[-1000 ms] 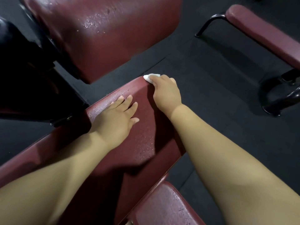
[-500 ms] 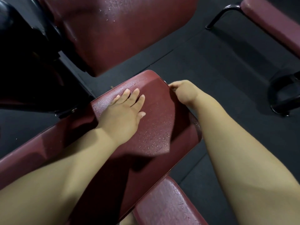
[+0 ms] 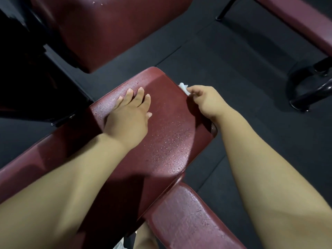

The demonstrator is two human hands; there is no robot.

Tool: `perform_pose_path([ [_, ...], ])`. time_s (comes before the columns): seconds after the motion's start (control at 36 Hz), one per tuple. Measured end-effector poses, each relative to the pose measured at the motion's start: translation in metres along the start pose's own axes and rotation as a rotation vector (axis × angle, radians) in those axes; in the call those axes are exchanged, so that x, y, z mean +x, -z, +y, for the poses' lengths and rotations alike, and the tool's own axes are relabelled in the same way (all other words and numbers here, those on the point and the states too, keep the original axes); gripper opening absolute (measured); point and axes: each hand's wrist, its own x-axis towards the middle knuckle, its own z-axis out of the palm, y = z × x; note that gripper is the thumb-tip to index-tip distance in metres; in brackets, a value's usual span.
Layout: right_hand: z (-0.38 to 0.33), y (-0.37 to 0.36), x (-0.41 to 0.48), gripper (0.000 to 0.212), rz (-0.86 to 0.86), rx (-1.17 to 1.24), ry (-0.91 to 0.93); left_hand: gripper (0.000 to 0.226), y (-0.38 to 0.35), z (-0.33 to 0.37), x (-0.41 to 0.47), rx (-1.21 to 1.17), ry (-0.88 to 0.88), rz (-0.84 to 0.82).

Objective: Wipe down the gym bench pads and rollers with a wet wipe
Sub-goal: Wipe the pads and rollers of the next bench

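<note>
The crumpled white wet wipe (image 3: 183,87) sits at the right edge of the droplet-beaded maroon vinyl bench pad (image 3: 167,137), pinched by the right hand (image 3: 206,101). The pad's long axis runs lower-left to upper-right. The left hand (image 3: 127,117) lies flat on top, so the 2 hands are apart.

- It's a gym, plainly: a long maroon vinyl bench pad (image 3: 167,133) fills the middle, beaded with droplets.
- A seat pad (image 3: 188,218) in the same vinyl sits just beside its near end.
- A second pad (image 3: 111,27) slopes along the top edge.
- A narrow pad (image 3: 296,20) crosses the top right corner, with a black tubular frame (image 3: 309,97) below it.
- Underfoot is a dark rubber floor (image 3: 233,69), laid in tiles with visible seams.
</note>
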Motion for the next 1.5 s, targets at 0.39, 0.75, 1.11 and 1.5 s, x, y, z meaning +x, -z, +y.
perform_pose_path([
  [0.39,0.049,0.020,-0.056,0.042,0.007,0.213,-0.074,0.049,-0.014,0.066,-0.033,0.141,-0.382,-0.145],
  [0.75,0.078,-0.006,-0.112,0.046,0.357,0.211,-0.119,0.046,-0.012,0.063,-0.033,0.062,-0.346,-0.182],
  [1.11,0.057,-0.082,-0.173,0.023,0.464,0.178,-0.141,0.037,-0.013,0.033,-0.061,-0.036,-0.375,-0.069],
  [1.5,0.059,-0.161,-0.211,0.015,0.569,0.251,-0.111,0.037,-0.034,-0.034,-0.171,-0.081,-0.467,0.109],
])
